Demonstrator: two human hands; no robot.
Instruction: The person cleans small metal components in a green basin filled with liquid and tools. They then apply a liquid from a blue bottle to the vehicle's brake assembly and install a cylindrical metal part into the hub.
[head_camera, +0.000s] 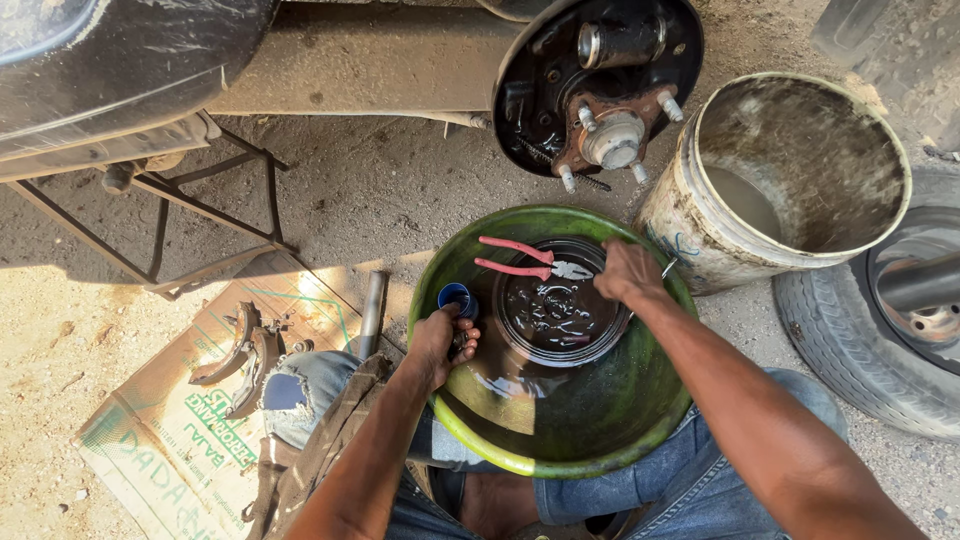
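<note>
A green plastic basin rests on my lap, holding dark liquid and a black brake drum. Red-handled pliers lie across the drum's far rim. My left hand is curled on the basin's left rim beside a small blue cup, gripping a small dark part I cannot identify. My right hand is over the basin's far right side, fingers closed on a thin metal tool whose tip pokes out toward the bucket.
A bare wheel hub with studs and backing plate sits just beyond the basin. A dirty white bucket stands to the right, a tyre beside it. Brake shoes lie on cardboard at left, near a jack stand.
</note>
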